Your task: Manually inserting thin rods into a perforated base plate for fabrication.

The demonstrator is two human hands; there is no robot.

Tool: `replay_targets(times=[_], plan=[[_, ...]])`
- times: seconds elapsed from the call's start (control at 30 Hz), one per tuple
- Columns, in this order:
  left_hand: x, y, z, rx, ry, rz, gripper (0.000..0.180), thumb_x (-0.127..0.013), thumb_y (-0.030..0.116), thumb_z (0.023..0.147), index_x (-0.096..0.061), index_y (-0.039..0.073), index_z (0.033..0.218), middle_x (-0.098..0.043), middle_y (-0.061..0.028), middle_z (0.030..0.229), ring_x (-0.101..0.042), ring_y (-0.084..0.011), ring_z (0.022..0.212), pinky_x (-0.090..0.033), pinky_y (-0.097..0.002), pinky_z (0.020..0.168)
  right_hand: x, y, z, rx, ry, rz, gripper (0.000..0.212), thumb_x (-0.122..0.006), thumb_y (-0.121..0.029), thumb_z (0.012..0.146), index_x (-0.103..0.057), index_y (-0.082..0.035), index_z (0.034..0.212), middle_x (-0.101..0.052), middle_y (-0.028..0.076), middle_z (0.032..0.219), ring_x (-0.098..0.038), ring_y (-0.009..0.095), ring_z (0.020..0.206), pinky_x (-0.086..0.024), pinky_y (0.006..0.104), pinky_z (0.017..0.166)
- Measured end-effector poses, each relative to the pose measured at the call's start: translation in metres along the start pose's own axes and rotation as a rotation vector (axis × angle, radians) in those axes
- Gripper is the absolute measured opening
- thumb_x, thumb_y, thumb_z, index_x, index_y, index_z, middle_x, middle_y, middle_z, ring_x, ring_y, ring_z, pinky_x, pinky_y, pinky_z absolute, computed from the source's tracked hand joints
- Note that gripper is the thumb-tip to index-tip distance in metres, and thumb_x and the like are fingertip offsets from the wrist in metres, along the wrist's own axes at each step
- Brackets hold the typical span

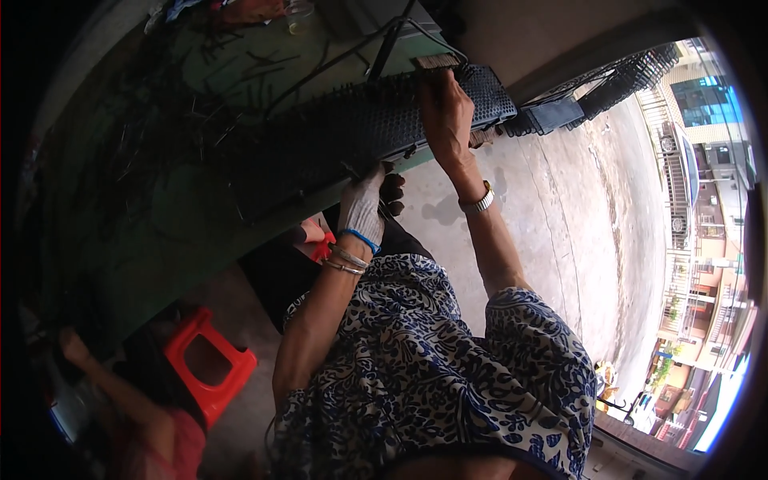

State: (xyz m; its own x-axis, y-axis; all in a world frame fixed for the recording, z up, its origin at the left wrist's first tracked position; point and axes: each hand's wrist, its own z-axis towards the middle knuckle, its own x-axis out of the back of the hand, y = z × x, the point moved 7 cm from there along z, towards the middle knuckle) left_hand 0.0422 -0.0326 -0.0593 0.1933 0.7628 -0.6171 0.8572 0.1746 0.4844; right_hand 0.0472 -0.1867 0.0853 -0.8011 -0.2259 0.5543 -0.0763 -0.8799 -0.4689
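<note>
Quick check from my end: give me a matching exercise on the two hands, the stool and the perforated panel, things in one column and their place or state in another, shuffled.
Things:
1. left hand
2. right hand
3. red plastic stool
4. black perforated plastic panel

Places or states:
A. on the floor, lower left
B. lying along the green table edge
C. wears a grey knitted glove, at the panel's near edge
D. bare, with a metal wristband, resting on the panel's far end

Pairs: 1-C, 2-D, 3-A, 4-B
</note>
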Motion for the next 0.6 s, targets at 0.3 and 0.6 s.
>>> replay_targets(times=[0.3, 0.6], plan=[[-0.008, 0.007, 0.001, 0.001, -0.096, -0.038, 0.027, -0.063, 0.029, 0.090, -0.066, 0.004, 0.101, -0.066, -0.0082, 0.074, -0.056, -0.0123, 0.055, -0.041, -0.0242, 0.043, -0.016, 0.000, 0.007, 0.041, -0.075, -0.044, 0.010, -0.061, -0.006, 0.085, -0.054, -0.001, 0.090, -0.060, 0.018, 0.077, -0.060, 0.035, 0.066, -0.047, 0.0378, 0.058], [-0.005, 0.005, 0.005, 0.023, -0.130, -0.084, 0.027, -0.064, 0.029, 0.090, -0.066, 0.005, 0.101, -0.066, -0.0074, 0.074, -0.057, -0.0126, 0.055, -0.041, -0.0238, 0.044, -0.033, 0.003, -0.004, -0.046, -0.265, -0.266, 0.014, -0.061, -0.018, 0.085, -0.063, -0.013, 0.098, -0.054, 0.016, 0.091, -0.059, 0.034, 0.080, -0.049, 0.0420, 0.064]])
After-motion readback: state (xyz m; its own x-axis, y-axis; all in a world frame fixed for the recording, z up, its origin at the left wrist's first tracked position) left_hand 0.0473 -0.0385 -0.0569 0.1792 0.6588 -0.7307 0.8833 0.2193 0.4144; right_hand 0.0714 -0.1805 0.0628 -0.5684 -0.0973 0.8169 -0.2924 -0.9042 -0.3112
